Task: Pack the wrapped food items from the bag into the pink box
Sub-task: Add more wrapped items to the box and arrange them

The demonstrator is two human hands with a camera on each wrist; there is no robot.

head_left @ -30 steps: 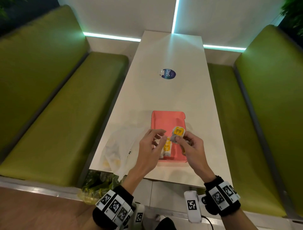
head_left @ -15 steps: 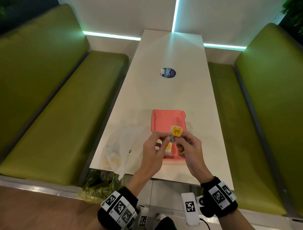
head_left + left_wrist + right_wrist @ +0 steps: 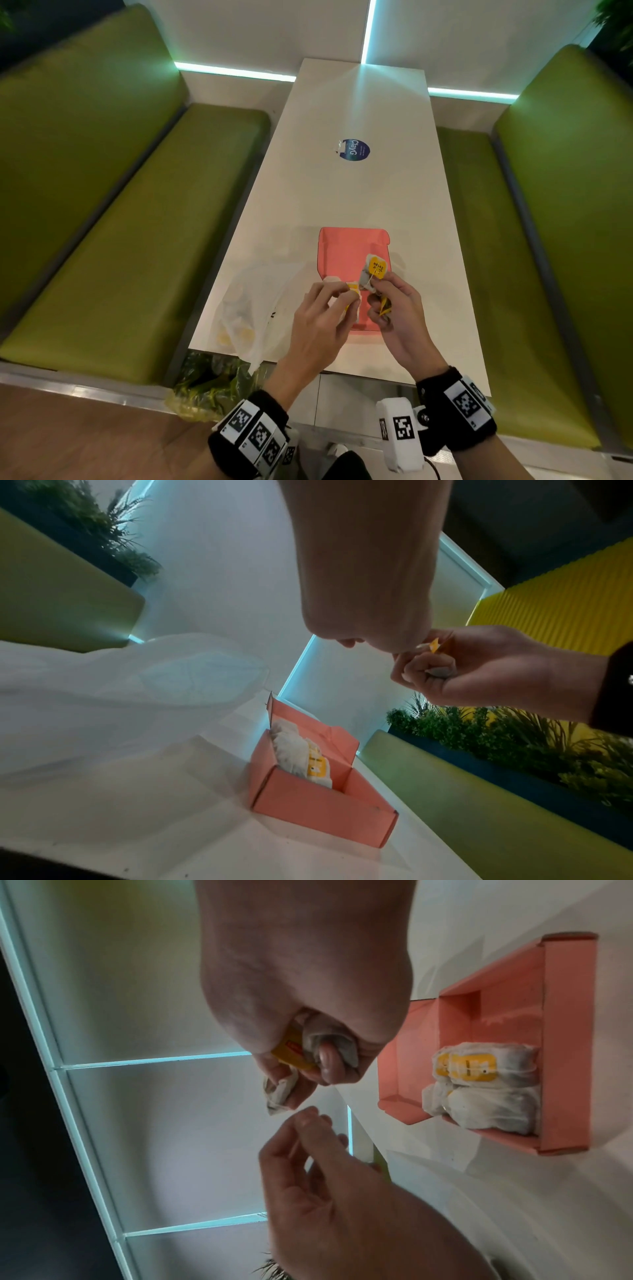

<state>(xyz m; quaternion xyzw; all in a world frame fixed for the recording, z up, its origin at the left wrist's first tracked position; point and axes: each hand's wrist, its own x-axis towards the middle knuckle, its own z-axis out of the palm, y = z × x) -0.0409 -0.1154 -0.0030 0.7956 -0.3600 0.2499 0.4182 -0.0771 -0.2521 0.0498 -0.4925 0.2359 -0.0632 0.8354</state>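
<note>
We judge the wrapped item (image 3: 375, 270), pinched in the curled fingers (image 3: 325, 1058) of the right hand (image 3: 397, 315) above the pink box (image 3: 346, 246), light and soft (paper wrap crumples), best gripped mid-body; left hand (image 3: 322, 318) hovers loosely curled, seemingly empty.

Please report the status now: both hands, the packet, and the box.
Right hand grips white wrapped packet with yellow label above open pink cardboard box. Left hand empty, fingers near it. Nothing blocks.

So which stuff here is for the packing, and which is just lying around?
For the job:
pink box
wrapped item the right hand pinches
wrapped items already in the box
white bag
left hand

Just lying about:
round sticker
bag of greens below the table
</note>
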